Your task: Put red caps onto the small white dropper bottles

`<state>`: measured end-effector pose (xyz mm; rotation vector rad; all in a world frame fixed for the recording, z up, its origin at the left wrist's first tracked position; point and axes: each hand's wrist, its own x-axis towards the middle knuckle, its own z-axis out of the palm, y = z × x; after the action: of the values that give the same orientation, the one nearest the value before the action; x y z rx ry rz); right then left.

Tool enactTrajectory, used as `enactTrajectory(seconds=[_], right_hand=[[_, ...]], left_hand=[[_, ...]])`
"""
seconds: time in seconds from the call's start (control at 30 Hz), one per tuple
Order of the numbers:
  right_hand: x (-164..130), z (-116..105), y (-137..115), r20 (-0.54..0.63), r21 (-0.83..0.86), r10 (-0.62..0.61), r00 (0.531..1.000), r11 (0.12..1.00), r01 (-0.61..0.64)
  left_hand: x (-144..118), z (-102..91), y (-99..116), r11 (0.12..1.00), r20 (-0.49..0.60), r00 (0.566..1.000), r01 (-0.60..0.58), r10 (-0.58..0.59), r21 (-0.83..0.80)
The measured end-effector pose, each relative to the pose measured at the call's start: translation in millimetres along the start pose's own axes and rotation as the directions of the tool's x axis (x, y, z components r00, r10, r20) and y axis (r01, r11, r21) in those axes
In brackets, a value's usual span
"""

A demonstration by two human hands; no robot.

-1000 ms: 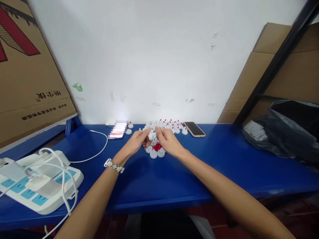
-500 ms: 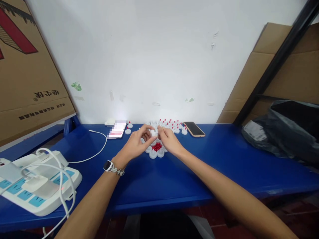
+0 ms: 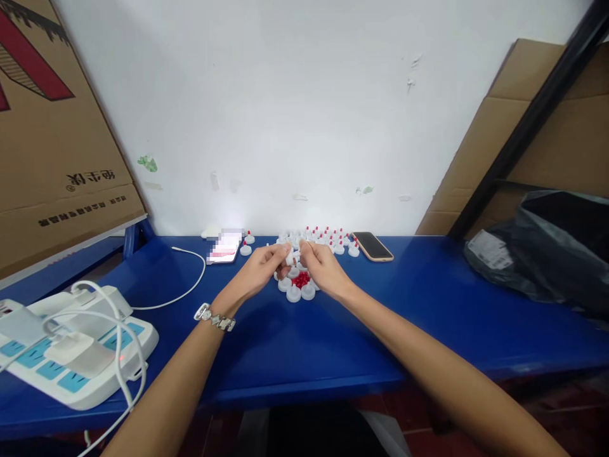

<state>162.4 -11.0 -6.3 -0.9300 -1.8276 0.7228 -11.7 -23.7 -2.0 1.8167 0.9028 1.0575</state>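
My left hand (image 3: 266,263) grips a white nozzle cap (image 3: 292,258), turned on its side with its spout toward the right. Against the spout's end, my right hand (image 3: 321,265) is closed in a pinch; whatever its fingertips hold is hidden. Just below the hands lies a pile of small red tips (image 3: 301,279), ringed by white nozzle caps (image 3: 294,293) without red tips. Behind the hands stand several white caps with red tips (image 3: 339,246), upright on the blue table (image 3: 380,330).
Left of the hands are two red-tipped caps (image 3: 245,249) and a lit phone (image 3: 225,247). A dark-screened phone (image 3: 372,246) lies to the right. A white power strip (image 3: 80,355) with cables is at the near left; dark plastic bags (image 3: 537,247) lie far right.
My left hand has rolled over, and the cap has tipped from facing up to lying sideways between my hands. My right hand stays pinched near it. The view has shifted slightly.
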Motion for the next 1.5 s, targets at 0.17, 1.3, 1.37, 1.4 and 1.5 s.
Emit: enactTrajectory(seconds=[0.17,1.3,1.37,1.4,1.5], right_hand=[[13.0,-21.9,19.6,-0.044,0.086,0.100,0.994,0.992,-0.096],[50.8,25.8,1.6,0.370,-0.249,-0.148,0.917,0.935,0.251],[65.6,32.3,6.1,0.321,-0.284,-0.139,0.937,0.930,0.235],[74.0,37.9,8.7,0.309,-0.308,-0.130,0.942,0.924,0.228],[100.0,62.7,16.5,0.329,-0.428,-0.065,0.942,0.879,0.210]], left_hand=[[-4.2,-22.6,-4.4,0.992,-0.200,0.976,-0.069,0.090,0.110],[-14.4,-48.3,-32.1,0.902,0.048,0.950,0.278,-0.310,0.332],[-16.0,-52.8,-32.8,0.902,0.020,0.938,0.326,-0.346,0.282],[-17.1,-55.7,-33.4,0.892,0.003,0.927,0.360,-0.375,0.272],[-20.3,-64.0,-36.9,0.839,-0.060,0.885,0.457,-0.461,0.297]])
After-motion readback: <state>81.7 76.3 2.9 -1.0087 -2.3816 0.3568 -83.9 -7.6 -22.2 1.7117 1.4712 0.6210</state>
